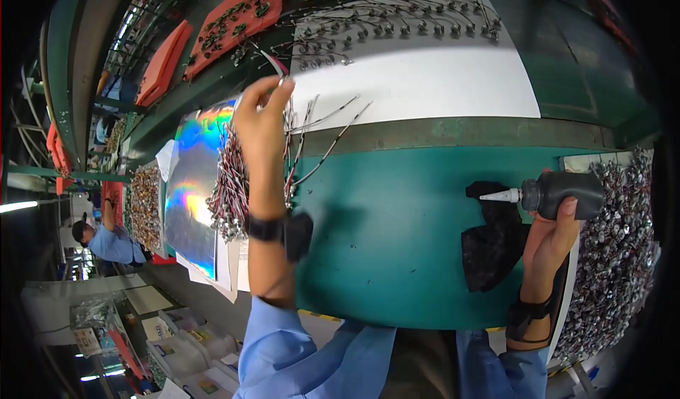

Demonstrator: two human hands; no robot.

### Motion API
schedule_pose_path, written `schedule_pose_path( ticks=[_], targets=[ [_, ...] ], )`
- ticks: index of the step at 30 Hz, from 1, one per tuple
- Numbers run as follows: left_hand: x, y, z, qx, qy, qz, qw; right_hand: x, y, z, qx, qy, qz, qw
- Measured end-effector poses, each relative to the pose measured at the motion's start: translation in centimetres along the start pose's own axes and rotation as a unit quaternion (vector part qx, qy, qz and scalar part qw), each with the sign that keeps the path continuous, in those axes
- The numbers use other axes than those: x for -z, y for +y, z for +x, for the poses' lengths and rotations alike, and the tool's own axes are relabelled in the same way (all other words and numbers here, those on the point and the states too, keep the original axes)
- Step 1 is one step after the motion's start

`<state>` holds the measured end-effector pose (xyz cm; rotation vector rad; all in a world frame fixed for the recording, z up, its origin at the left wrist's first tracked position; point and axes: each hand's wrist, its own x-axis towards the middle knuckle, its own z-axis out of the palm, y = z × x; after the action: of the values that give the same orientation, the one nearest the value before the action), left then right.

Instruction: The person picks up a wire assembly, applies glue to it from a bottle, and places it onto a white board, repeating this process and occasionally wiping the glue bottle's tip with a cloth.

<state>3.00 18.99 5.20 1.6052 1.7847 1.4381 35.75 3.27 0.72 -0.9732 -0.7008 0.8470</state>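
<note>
The dark bottle (577, 185) is near the green mat (397, 257)'s right end, the right hand (550, 242) clamped round it; best hold its white nozzle (501, 196) clear of the black cloth (489, 250), while the left hand (262, 116) pinches a slim pointed tool (275, 64)

Wire bundle (228, 179) left of bottle (567, 185), paper sheet (418, 84) behind mat (382, 215)
</note>
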Motion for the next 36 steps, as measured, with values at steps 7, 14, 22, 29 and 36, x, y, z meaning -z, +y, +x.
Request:
schedule_pose_path(
  ticks=[7,14,22,29,36],
  targets=[
    [-10.2,-4.8,7.3,0.062,-0.056,0.247,0.966,-0.4,0.3,2.1,-0.001,0.026,-0.011,1.000],
    [-15.9,-6.0,8.0,0.016,-0.031,0.317,0.948,-0.8,0.5,3.4,-0.005,0.080,-0.032,0.996],
    [-13.8,-4.5,5.3,-0.036,-0.055,0.287,0.956,-0.8,-0.4,2.9,-0.001,0.069,-0.013,0.998],
    [-1.7,-2.8,-2.4,-0.120,-0.060,0.220,0.966,-1.2,-0.8,0.5,0.018,0.062,-0.019,0.998],
    [12.8,-3.4,-13.2,-0.086,-0.099,0.258,0.957,-3.6,-1.3,-3.5,-0.002,0.015,0.026,1.000]
  ],
)
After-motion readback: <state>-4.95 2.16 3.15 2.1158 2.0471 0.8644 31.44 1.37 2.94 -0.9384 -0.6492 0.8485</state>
